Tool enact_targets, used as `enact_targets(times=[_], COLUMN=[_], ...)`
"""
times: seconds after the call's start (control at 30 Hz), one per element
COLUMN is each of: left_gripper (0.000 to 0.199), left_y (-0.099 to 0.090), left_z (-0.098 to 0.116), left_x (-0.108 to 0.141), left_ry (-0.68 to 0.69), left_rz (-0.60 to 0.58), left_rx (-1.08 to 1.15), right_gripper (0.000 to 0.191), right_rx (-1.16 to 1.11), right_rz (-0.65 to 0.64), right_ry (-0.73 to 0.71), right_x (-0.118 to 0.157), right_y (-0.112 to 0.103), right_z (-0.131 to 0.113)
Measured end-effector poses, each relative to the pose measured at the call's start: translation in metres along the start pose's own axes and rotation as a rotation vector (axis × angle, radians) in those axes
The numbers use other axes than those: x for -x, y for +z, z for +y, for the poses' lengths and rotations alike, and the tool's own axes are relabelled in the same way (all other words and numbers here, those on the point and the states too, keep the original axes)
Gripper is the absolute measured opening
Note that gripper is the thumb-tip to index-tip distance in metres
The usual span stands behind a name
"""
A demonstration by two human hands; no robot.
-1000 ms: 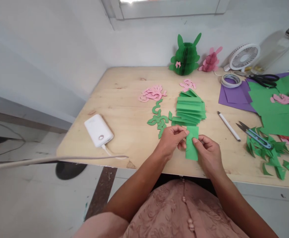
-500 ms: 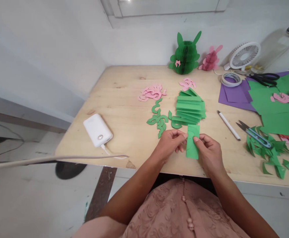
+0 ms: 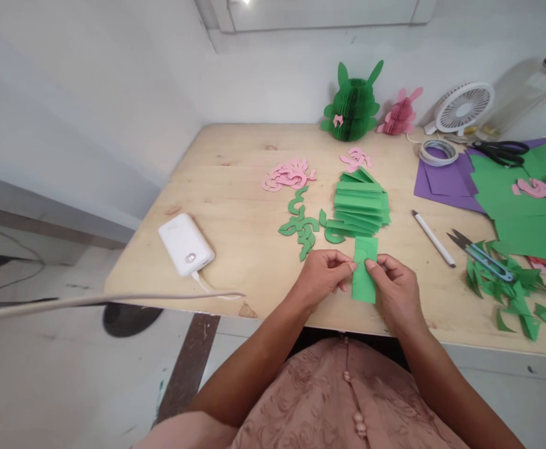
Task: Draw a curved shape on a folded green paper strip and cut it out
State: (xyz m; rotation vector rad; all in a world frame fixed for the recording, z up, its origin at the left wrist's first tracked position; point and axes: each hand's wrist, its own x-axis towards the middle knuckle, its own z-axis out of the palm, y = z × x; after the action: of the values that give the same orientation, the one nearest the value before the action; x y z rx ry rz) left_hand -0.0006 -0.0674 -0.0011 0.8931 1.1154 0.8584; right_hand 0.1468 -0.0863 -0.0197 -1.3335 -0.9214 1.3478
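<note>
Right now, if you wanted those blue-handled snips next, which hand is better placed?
Probably the right hand: the blue-handled snips lie on its side, while the left hand is farther away. Both hold the green paper strip, so the right would first let go.

A pale wooden surface (image 3: 235, 218) carries a white power bank (image 3: 185, 242) at its left, with pink cut-outs (image 3: 292, 178), green cut-outs (image 3: 301, 228) and folded green strips (image 3: 359, 204) around the middle. A green paper figure (image 3: 354, 107), a pink paper figure (image 3: 399, 115) and a white fan (image 3: 463, 108) stand along the back. To the right lie a pen (image 3: 433, 238), purple sheets (image 3: 450, 182) and green scraps (image 3: 518, 294).
</note>
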Motion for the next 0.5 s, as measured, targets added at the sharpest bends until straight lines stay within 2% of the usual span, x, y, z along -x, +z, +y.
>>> enact_targets(times=[0.5], left_gripper=[0.015], left_y=[-0.0010], left_z=[-0.0001], left_x=[0.0001], left_ry=[-0.007], left_rz=[0.001], left_rx=[0.005], right_gripper=[0.022], right_rx=[-0.008], right_rz=[-0.010], right_ry=[0.011], right_x=[-0.0018], right_y=[-0.0013], right_z=[0.0028])
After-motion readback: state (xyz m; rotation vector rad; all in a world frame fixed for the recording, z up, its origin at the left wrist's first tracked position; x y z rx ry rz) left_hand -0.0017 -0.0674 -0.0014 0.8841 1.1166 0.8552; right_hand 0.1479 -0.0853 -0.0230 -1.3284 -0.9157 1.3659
